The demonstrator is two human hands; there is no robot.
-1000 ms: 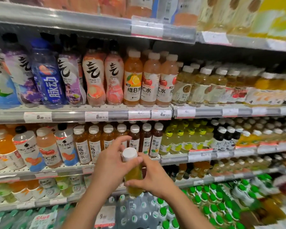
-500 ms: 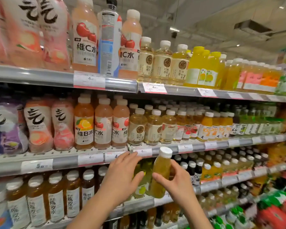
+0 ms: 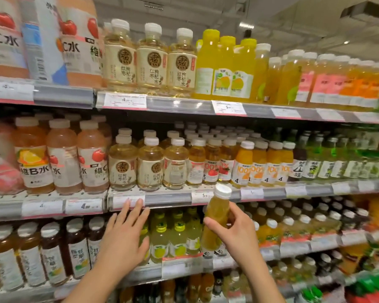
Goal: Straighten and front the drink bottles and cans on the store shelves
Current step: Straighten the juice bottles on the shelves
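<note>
Gripping a white-capped bottle (image 3: 216,217) of amber juice in right hand (image 3: 233,234), thumb across its front; left hand (image 3: 124,239) spread flat, fingers straight, near shelf edge (image 3: 166,199).

2 hands (image 3: 123,239), 1 held bottle (image 3: 216,217), 3 pale tea bottles (image 3: 151,60) fronting the top shelf (image 3: 184,103)

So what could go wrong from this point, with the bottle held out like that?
The right hand holds the yellow-green bottle tilted, gripped round its middle in front of the shelves; a loose grip could let it slip.

The left hand lies open against the pale green bottles; a push might knock them askew.

Rows are packed tight, so sliding the bottle in could nudge neighbours off their facing.
</note>
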